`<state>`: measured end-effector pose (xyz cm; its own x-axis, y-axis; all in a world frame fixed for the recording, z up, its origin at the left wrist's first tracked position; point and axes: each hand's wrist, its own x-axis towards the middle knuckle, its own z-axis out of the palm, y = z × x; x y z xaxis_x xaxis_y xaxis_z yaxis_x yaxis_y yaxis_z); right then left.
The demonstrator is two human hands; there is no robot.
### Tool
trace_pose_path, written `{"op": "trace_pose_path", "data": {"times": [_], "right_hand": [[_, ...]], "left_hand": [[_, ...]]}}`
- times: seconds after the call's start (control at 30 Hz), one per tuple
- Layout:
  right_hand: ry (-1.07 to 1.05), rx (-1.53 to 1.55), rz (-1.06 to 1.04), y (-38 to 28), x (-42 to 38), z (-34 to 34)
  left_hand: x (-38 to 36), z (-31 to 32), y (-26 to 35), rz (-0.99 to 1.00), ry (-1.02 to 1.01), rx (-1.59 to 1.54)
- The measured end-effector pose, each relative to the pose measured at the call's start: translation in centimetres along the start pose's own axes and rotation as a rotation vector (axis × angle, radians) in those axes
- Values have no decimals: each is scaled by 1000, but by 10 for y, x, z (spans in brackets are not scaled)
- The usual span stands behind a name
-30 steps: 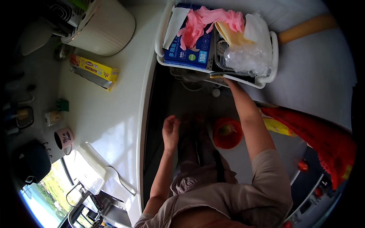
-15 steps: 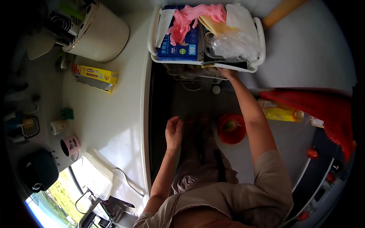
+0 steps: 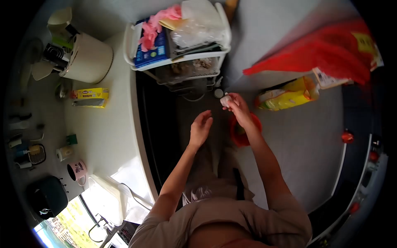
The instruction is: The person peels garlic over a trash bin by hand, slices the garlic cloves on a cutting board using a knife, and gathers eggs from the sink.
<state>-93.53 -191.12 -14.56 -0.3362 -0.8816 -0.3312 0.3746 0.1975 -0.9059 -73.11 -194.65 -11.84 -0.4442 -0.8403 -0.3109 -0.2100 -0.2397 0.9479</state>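
Between the fingers and thumb of my right hand (image 3: 240,110) is a small, pale, rounded garlic bulb (image 3: 225,100), partly covered by the fingertips. My left hand (image 3: 201,129) is beside it, lower and to the left, with nothing in it and its fingers loosely bent and apart. Below my right hand, partly hidden by the wrist, a red bucket (image 3: 244,136) stands on the floor. A white tiered cart (image 3: 182,60) is beyond both hands; its second shelf holds brownish and pale lumps (image 3: 202,64).
Pink gloves (image 3: 151,31), a blue box (image 3: 151,58) and clear plastic bags top the cart. On the left counter (image 3: 120,124) are a yellow foil box (image 3: 96,93), a utensil holder (image 3: 93,60) and a pink mug (image 3: 76,170). To the right are a yellow packet (image 3: 289,95) and red cloth (image 3: 310,49).
My right hand has come back from the cart's lower shelf, now holding the garlic bulb. My left hand has risen slightly toward it, and the view has shifted right.
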Motion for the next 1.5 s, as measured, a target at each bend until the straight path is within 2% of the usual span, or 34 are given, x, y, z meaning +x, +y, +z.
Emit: {"op": "trace_pose_path", "data": {"times": [0.17,0.27,0.3,0.33,0.4,0.53,0.6,0.63,0.67,0.73,0.83,0.93,1.07,1.17,1.27,1.3,1.37,1.43,1.5], "right_hand": [[13,79,60,5,-83,-68],[12,94,39,17,-132,-117],[20,92,25,10,-149,-129],[31,94,10,16,-164,-148],[66,65,-21,26,-190,-185],[60,116,51,28,-245,-245],[69,194,89,45,-260,-263],[92,238,106,56,-265,-270],[81,220,124,68,-268,-277],[67,179,152,98,-263,-294],[107,208,162,148,-251,-304],[117,225,177,216,-232,-306],[148,161,163,303,-196,-304],[254,86,3,384,-159,-306],[255,5,-67,426,-123,-320],[170,117,26,433,-114,-332],[19,98,-29,440,-95,-351],[-67,112,-84,444,-72,-361],[-123,-4,-144,439,-52,-372]], "left_hand": [[-24,94,-14,158,-127,141],[-52,156,-14,84,-259,49],[-67,179,-5,76,-234,34],[-74,202,-25,142,-203,69],[-97,242,-42,193,-193,-65],[-135,309,-74,93,-276,-299],[-151,332,-86,21,-262,-292],[-155,339,-95,-11,-249,-285],[-157,342,-101,42,-221,-39],[-150,344,-119,107,-261,213],[-134,348,-180,93,-300,81],[-122,349,-251,51,-254,16],[-93,346,-342,78,-120,214],[-61,345,-394,113,-107,275],[-24,341,-447,160,-114,241],[-13,339,-457,150,-124,179],[12,333,-478,120,-174,115],[28,328,-475,180,-204,160],[49,325,-490,299,-220,197]]}}
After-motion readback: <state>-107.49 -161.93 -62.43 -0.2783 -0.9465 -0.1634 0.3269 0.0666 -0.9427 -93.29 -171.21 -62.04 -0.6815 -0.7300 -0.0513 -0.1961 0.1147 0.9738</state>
